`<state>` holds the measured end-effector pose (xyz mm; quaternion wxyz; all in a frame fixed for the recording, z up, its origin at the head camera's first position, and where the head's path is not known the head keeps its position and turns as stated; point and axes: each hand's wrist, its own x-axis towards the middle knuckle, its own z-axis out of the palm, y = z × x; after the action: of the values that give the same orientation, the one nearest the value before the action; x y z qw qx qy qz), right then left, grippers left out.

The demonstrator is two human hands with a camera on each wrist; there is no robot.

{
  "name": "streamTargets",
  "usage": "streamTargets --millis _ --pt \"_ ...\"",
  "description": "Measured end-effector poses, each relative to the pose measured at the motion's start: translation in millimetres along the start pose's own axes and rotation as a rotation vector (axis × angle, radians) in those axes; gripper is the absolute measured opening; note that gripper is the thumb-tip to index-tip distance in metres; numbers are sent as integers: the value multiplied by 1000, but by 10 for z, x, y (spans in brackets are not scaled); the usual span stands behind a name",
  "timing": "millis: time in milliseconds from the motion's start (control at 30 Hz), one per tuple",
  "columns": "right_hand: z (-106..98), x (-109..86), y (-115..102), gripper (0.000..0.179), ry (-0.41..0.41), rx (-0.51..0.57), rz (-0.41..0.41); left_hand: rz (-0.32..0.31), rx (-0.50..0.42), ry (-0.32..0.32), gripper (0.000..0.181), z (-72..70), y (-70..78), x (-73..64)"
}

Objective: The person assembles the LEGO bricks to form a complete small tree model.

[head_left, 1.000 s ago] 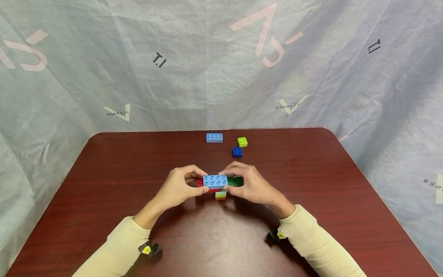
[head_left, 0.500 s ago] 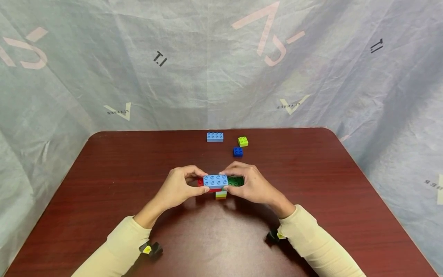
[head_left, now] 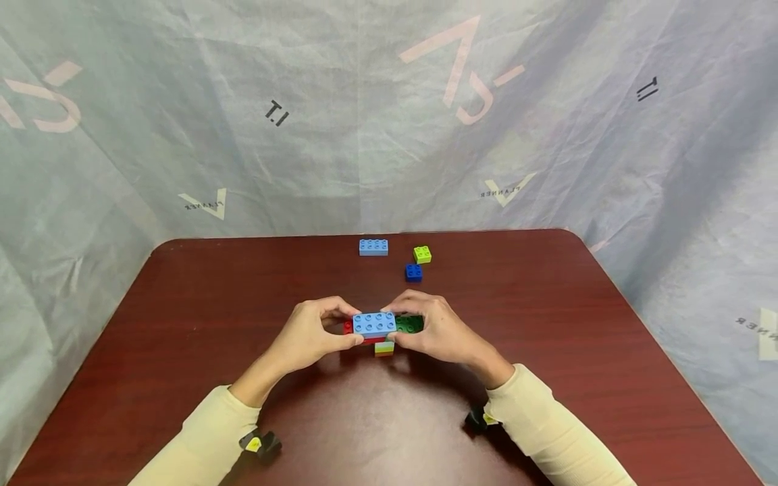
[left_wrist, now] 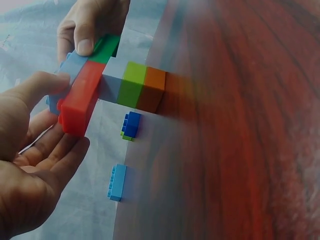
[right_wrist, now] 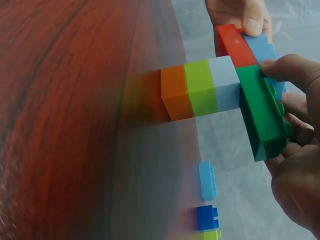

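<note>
A light blue brick [head_left: 373, 325] lies on top of a tower of toy building bricks, bridging a red brick [left_wrist: 82, 97] and a green brick [right_wrist: 262, 112]. Beneath them a pale grey-blue brick [right_wrist: 223, 83], a lime brick [right_wrist: 201, 89] and an orange brick [right_wrist: 176, 93] form a narrow column down to the table. My left hand [head_left: 313, 334] pinches the light blue brick's left end between thumb and fingers, above the red brick. At its right end my right hand [head_left: 440, 329] pinches the same brick, with the green brick sticking out under the palm.
Toward the table's [head_left: 200, 304] far edge lie another light blue brick [head_left: 373, 248], a small lime brick [head_left: 422, 254] and a small dark blue brick [head_left: 414, 273]. Behind the table hangs a grey printed sheet [head_left: 358, 135].
The head view has tilted slightly, so everything appears a little lower and further left. Both hands keep the same hold on the light blue brick, and the tower looks unchanged.
</note>
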<state>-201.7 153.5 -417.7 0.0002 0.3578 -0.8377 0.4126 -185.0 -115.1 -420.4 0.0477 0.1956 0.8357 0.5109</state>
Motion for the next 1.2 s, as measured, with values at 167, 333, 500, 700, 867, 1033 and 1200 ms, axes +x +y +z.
streamTargets --millis 167,333,500,700,867,1033,1200 --pt "1 0 8 35 -15 -4 0 7 2 -6 34 -4 -2 -9" --pt "4 11 21 35 -30 9 10 25 19 4 34 -20 4 -19" --pt "14 4 40 35 -21 58 10 43 26 10 35 -29 3 -14" --pt "25 2 64 37 -19 103 -4 50 12 7 35 -41 -11 -13" --pt "37 3 91 33 -4 127 -28 48 15 9 35 -48 -9 -8" --pt "32 3 78 32 5 111 -31 58 29 5 34 -44 -16 1" --pt "25 -4 79 33 -15 116 -2 49 26 5 35 -34 -17 -7"
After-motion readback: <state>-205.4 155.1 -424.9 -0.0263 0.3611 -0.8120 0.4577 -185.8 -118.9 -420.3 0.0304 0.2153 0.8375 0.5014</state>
